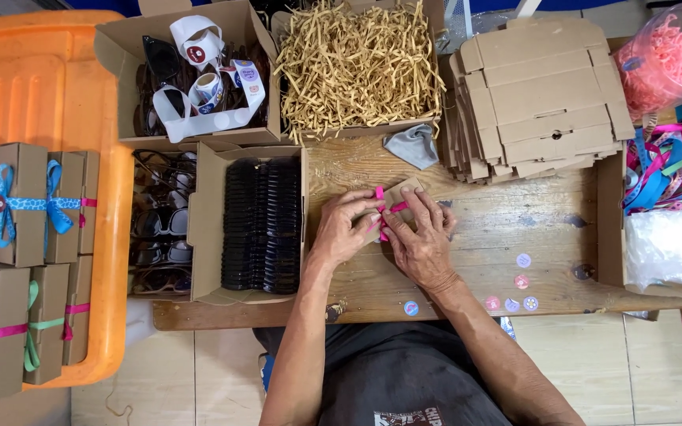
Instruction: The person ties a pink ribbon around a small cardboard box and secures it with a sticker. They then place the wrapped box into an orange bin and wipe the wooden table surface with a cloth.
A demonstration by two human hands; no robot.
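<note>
A small brown cardboard box [399,194] lies on the wooden table [507,229], wrapped with a pink ribbon [397,207]. My left hand [344,229] grips the box's left side and pinches the ribbon near its top. My right hand [422,241] covers the box's lower right and holds the ribbon's other end between thumb and fingers. Most of the box is hidden under both hands.
Left: an orange tray [108,237] with ribboned boxes [25,201], cartons of sunglasses [158,229] and black cases [262,225]. Behind: sticker rolls [207,87], paper shred [357,63], a grey cloth [414,144], flat cardboard blanks [542,95]. Right: loose ribbons [668,166]. Round stickers [521,282] dot the table.
</note>
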